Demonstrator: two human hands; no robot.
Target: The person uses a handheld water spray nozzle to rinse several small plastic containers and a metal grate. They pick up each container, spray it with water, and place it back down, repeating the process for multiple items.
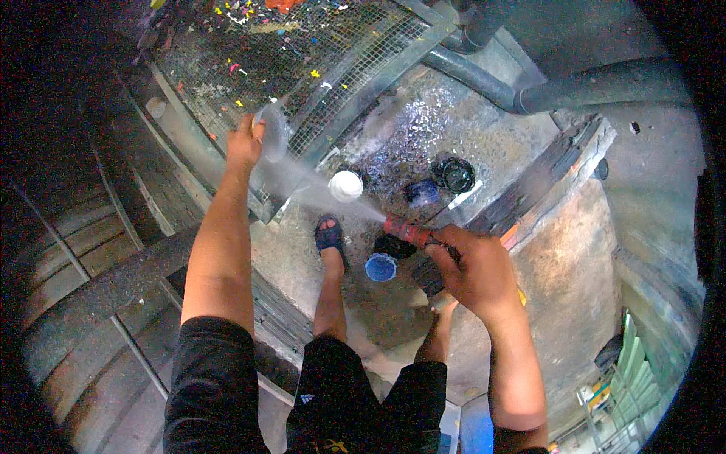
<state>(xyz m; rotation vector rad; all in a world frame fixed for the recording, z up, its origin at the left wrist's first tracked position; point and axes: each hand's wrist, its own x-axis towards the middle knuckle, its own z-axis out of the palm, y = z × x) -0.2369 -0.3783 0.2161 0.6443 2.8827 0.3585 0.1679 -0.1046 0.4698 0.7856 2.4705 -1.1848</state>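
Note:
My right hand (476,272) is closed around a spray nozzle (406,229) with a red front end. A white fan of water runs from its tip up and to the left. At the other end of the spray, my left hand (246,142) grips the rim of a pale, see-through round container (277,132), tilted toward the jet. Mist blurs its outline. Between my hands on the wet floor stands a white round tub (346,185). Below the nozzle is a small tub with blue inside (380,267), beside a dark one partly hidden by the nozzle.
A metal mesh grate (363,53) strewn with coloured scraps lies at the far left. Black tubs (457,175) stand on the wet concrete, right of the white one. A thick pipe (469,76) crosses the far right. A low kerb (544,178) runs along the right.

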